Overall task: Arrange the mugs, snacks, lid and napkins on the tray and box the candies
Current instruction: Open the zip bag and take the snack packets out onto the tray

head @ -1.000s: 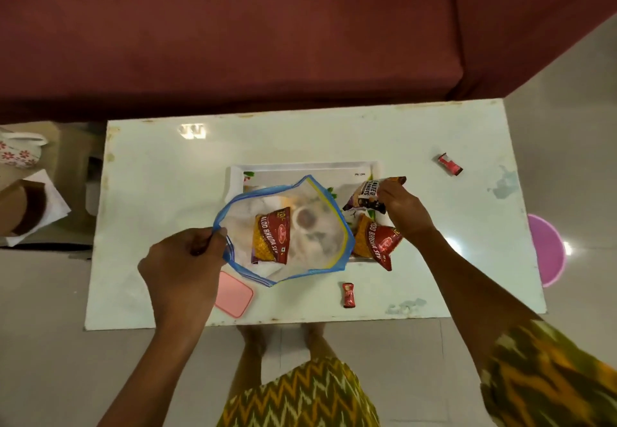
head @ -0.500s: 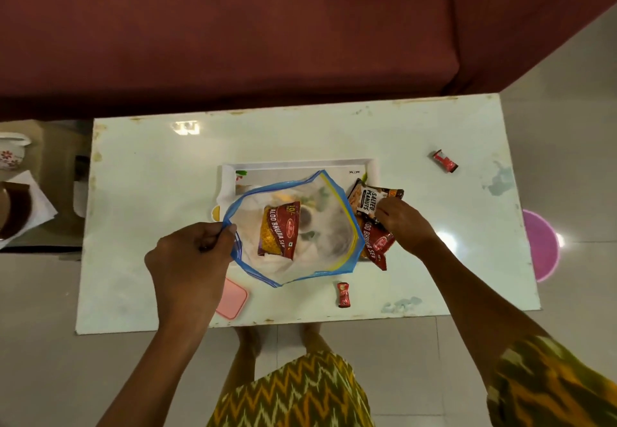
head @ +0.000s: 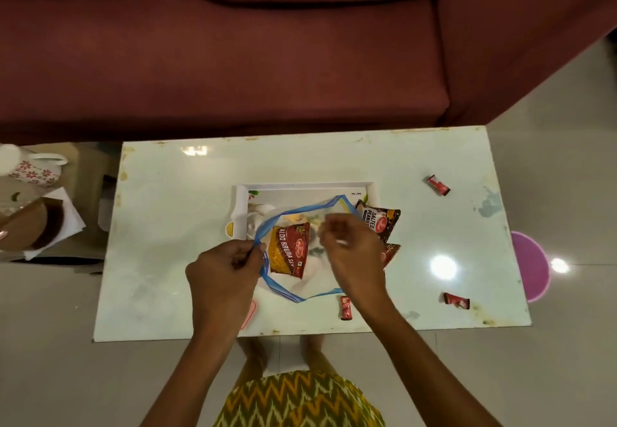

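1. Straight ahead, the maroon sofa (head: 233, 59) fills the far side of the room, its seat edge running just behind the table.
2. Next in size, the pale glossy table (head: 173, 226) stands between the sofa and the person, with ceiling lights glaring off its right half.
3. On the table's middle lies the white tray (head: 307, 189); most of it is covered by a clear zip bag.
4. That zip bag (head: 293, 293), edged in blue, is held open over the tray, and a yellow-and-red Aloo Bhujia Sev packet (head: 288, 249) shows through it.
5. At the far left a low side stand carries a flowered mug (head: 36, 172), a brown round lid (head: 30, 229) and white napkins (head: 71, 222), well apart from the tray.
6. On the floor to the right, a purple disc (head: 532, 266) peeks out past the table's edge.
7. Closer in, the left hand (head: 223, 276) pinches the bag's blue rim at its left side, fingers closed on it.
8. Beside it, the right hand (head: 354, 253) hovers over the bag's mouth, blurred, fingers loosely curled; I cannot tell whether it grips anything.
9. Past that hand, a Salted Peanuts packet (head: 380, 222) lies at the tray's right edge, with a red packet (head: 390, 253) just below it.
10. Near the front edge, a pink box (head: 251, 311) is mostly hidden under the left wrist.
11. Smallest, three red candies lie on the bare tabletop: one far right (head: 438, 185), one near right (head: 456, 300), one by the right wrist (head: 346, 307).
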